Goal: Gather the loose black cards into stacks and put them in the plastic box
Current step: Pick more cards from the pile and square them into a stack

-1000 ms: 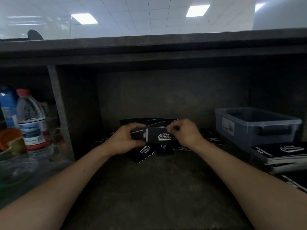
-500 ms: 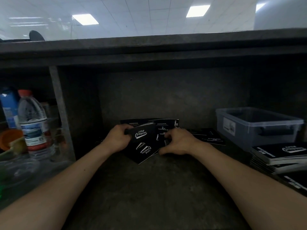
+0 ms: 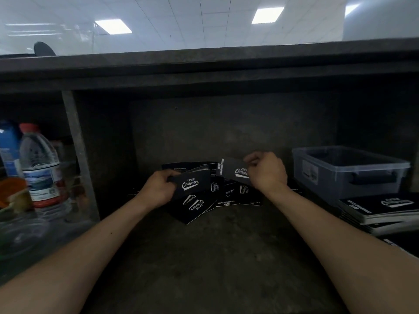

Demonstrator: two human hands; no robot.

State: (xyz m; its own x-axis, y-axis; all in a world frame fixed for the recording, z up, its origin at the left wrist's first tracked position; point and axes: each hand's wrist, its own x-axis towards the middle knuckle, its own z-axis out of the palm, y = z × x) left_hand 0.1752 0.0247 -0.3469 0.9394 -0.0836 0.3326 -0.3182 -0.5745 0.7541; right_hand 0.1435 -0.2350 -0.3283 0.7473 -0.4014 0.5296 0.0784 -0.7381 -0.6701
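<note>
Several loose black cards [image 3: 226,197] with white lettering lie spread at the back of the dark shelf. My left hand [image 3: 158,189] grips a small stack of black cards [image 3: 192,183] by its left end, held above the pile. My right hand [image 3: 266,172] pinches a single black card [image 3: 232,171] lifted off the pile, to the right of the stack. The clear plastic box [image 3: 349,171] stands at the right, past my right hand; its inside looks dark.
A stack of black booklets [image 3: 383,211] lies in front of the box. Left of a grey upright divider [image 3: 79,155] stand a water bottle [image 3: 43,173], a blue carton [image 3: 9,150] and an orange item [image 3: 12,189]. The shelf roof hangs low overhead.
My right hand has come up off the pile with one card pinched and moved right. The left hand keeps the stack, lifted slightly.
</note>
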